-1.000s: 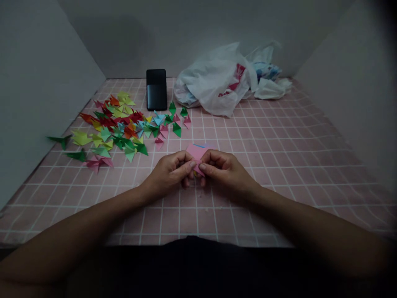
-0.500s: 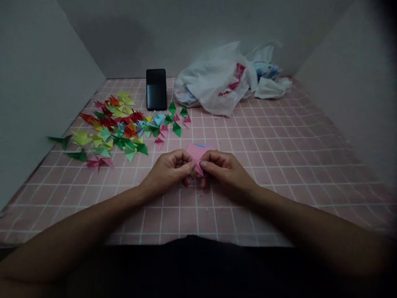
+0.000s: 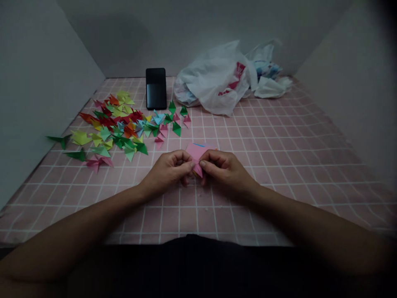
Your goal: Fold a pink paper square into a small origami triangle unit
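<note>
Both my hands meet at the middle of the pink checked table [image 3: 279, 149]. My left hand [image 3: 169, 169] and my right hand [image 3: 225, 169] each pinch a small folded pink paper piece [image 3: 196, 154] between thumb and fingers. The paper's lower point sits between my fingertips; its upper part shows above my knuckles. Under it a thin blue edge of another sheet [image 3: 200, 145] peeks out.
A heap of several folded paper pieces [image 3: 120, 124] in red, green, yellow, blue and pink lies at the left. A black phone [image 3: 156, 88] stands upright at the back. A crumpled white plastic bag [image 3: 223, 80] lies at the back right. Grey walls enclose three sides.
My fingers have shifted only slightly on the pink paper. Nothing else has moved.
</note>
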The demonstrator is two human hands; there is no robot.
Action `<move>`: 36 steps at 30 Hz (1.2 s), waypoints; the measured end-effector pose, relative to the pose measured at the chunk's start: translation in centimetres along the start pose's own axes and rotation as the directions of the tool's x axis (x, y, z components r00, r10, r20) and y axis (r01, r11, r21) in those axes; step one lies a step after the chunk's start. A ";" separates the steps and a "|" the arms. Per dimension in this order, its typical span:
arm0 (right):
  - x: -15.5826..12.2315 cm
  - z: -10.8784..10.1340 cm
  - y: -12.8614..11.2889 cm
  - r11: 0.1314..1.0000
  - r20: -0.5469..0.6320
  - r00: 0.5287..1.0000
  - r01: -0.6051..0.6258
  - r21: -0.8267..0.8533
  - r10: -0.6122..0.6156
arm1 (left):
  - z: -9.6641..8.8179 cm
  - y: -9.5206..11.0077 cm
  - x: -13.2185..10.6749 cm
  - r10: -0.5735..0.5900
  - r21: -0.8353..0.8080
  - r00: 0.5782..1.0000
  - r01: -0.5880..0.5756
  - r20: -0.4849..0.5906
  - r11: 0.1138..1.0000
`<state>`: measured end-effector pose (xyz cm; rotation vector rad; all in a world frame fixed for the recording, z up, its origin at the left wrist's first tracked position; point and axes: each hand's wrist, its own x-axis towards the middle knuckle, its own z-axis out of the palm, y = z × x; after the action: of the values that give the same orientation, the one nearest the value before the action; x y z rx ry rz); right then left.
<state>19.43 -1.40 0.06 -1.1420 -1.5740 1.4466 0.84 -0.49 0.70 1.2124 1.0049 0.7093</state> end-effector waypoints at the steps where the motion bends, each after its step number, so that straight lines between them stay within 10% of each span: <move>1: 0.0 0.0 0.0 1.000 -0.004 1.000 -0.005 0.000 0.005 | 0.0 0.0 0.0 0.003 -0.009 1.000 -0.003 0.002 1.000; 20: -0.5 0.9 0.6 0.944 0.120 0.990 -0.107 0.310 0.073 | 0.0 -0.4 -0.5 0.195 0.032 0.976 -0.193 -0.099 0.981; 36: -0.2 -0.2 0.1 1.000 -0.039 0.999 0.015 -0.013 -0.015 | -0.6 -0.2 0.1 0.287 0.362 0.953 -0.234 -0.099 0.902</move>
<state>19.72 -1.47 -0.01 -1.1571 -1.5634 1.3980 0.32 -0.23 0.50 1.6442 1.1364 0.8683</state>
